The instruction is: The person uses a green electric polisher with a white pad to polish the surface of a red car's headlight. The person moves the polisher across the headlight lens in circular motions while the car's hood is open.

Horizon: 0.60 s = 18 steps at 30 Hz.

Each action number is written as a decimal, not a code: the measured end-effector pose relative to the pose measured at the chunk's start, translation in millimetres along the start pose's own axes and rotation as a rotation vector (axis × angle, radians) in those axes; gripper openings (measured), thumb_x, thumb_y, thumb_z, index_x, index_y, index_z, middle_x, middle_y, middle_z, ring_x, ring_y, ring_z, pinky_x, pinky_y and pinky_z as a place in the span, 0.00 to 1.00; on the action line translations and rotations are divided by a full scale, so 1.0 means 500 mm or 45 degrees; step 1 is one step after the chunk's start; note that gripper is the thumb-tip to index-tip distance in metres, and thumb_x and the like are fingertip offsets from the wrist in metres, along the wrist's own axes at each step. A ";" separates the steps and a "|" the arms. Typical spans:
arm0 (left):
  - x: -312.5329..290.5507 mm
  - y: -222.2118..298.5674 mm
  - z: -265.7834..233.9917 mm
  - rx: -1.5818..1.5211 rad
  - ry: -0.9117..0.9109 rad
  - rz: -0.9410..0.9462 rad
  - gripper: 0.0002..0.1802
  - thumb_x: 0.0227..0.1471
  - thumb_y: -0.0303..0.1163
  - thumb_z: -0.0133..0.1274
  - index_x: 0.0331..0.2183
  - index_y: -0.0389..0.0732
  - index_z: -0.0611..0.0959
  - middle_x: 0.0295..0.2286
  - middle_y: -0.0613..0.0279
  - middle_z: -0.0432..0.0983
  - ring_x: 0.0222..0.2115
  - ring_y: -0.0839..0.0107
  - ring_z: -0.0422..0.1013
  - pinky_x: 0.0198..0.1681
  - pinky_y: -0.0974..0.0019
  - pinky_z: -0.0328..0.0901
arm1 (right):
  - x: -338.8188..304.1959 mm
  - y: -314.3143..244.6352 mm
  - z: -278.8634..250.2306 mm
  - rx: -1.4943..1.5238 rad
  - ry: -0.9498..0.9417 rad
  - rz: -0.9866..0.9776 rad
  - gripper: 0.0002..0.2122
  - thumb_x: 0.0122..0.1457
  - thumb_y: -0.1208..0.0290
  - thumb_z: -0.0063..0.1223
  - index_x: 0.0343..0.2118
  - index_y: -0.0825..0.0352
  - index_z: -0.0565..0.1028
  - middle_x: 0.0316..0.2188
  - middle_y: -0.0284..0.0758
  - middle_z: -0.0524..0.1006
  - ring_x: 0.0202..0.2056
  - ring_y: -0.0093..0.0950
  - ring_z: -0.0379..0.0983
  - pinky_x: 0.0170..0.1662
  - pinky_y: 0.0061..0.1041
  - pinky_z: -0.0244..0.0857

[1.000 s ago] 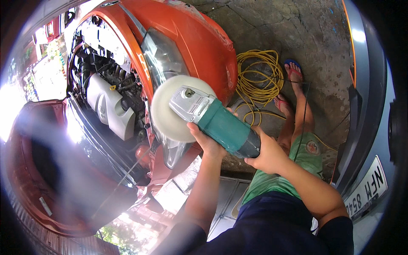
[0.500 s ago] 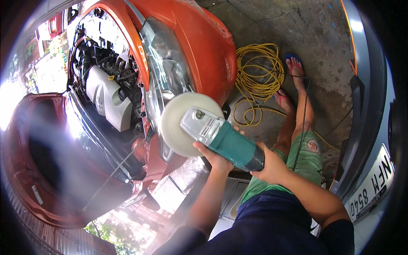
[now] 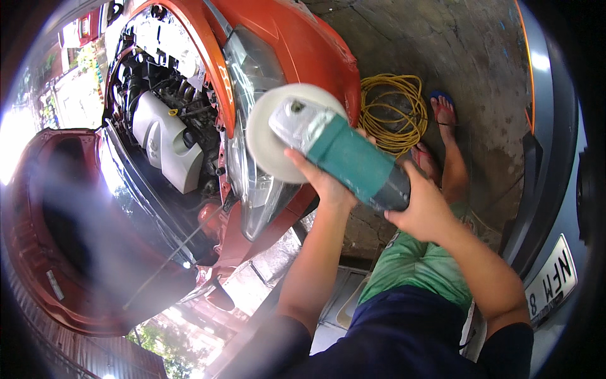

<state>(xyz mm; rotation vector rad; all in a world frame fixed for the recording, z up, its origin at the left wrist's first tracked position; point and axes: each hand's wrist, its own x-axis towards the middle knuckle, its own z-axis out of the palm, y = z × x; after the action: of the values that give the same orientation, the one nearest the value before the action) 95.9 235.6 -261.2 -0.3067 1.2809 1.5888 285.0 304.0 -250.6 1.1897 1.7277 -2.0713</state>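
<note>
Both hands hold an angle polisher [image 3: 353,158] with a green body, a metallic gear head and a round off-white pad [image 3: 265,148]. My left hand [image 3: 328,184] wraps under the body just behind the pad, fingertips showing on the far side. Around the dark rear end my right hand [image 3: 424,210] is closed. The pad overlaps the clear headlight [image 3: 255,199] of an orange car; I cannot tell whether it touches the lens. Part of the headlight is hidden behind the pad.
The orange car's fender [image 3: 309,44] lies beyond the headlight. At left its engine cover [image 3: 164,142] shows beside the raised hood [image 3: 69,252]. A coiled yellow cord [image 3: 394,114] lies on the concrete floor near my feet. A grey-blue vehicle [image 3: 558,158] stands at right.
Both hands have carried the polisher up and away from my body, slightly right. It looks larger. The grip appears unchanged.
</note>
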 end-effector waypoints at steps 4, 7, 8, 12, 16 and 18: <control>0.087 0.034 0.056 0.027 -0.046 0.057 0.69 0.44 0.95 0.29 0.48 0.33 0.80 0.40 0.45 0.81 0.41 0.47 0.78 0.46 0.48 0.74 | 0.067 -0.051 -0.059 0.031 0.042 -0.031 0.38 0.49 0.68 0.71 0.63 0.70 0.65 0.43 0.58 0.82 0.48 0.58 0.80 0.53 0.48 0.72; 0.099 0.041 0.073 -0.007 -0.039 0.064 0.69 0.44 0.95 0.28 0.47 0.33 0.80 0.39 0.45 0.81 0.41 0.47 0.78 0.46 0.47 0.74 | 0.080 -0.071 -0.076 0.017 0.032 -0.008 0.37 0.49 0.69 0.71 0.63 0.69 0.66 0.43 0.58 0.82 0.48 0.58 0.80 0.53 0.47 0.73; 0.095 0.040 0.070 -0.019 -0.032 0.060 0.69 0.44 0.95 0.28 0.47 0.33 0.80 0.39 0.45 0.81 0.41 0.47 0.78 0.46 0.47 0.74 | 0.077 -0.070 -0.075 0.007 0.029 -0.015 0.37 0.49 0.69 0.71 0.63 0.70 0.66 0.43 0.58 0.82 0.49 0.58 0.80 0.53 0.47 0.73; 0.046 0.020 0.036 -0.048 -0.023 0.015 0.70 0.43 0.95 0.28 0.48 0.33 0.80 0.40 0.45 0.81 0.41 0.47 0.78 0.47 0.47 0.74 | 0.034 -0.047 -0.048 -0.036 -0.003 0.005 0.38 0.49 0.69 0.71 0.63 0.70 0.65 0.43 0.59 0.82 0.49 0.58 0.79 0.54 0.48 0.72; -0.051 -0.016 -0.010 -0.054 0.149 -0.076 0.72 0.41 0.97 0.28 0.51 0.34 0.79 0.41 0.45 0.81 0.42 0.46 0.78 0.48 0.47 0.74 | -0.040 0.004 0.004 0.047 -0.118 0.063 0.41 0.49 0.69 0.72 0.66 0.67 0.62 0.45 0.59 0.81 0.49 0.61 0.78 0.56 0.51 0.71; -0.108 -0.040 -0.051 -0.069 0.109 -0.080 0.72 0.41 0.96 0.28 0.55 0.36 0.77 0.43 0.45 0.81 0.44 0.47 0.79 0.49 0.46 0.75 | -0.079 0.035 0.038 0.056 -0.178 0.117 0.42 0.48 0.68 0.72 0.66 0.65 0.61 0.45 0.59 0.81 0.49 0.61 0.78 0.54 0.51 0.73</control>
<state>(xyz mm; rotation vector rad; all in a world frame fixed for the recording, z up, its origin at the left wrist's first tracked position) 126.4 183.2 -244.2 -0.4495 1.2824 1.5732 313.0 268.6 -237.0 1.0862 1.5439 -2.0943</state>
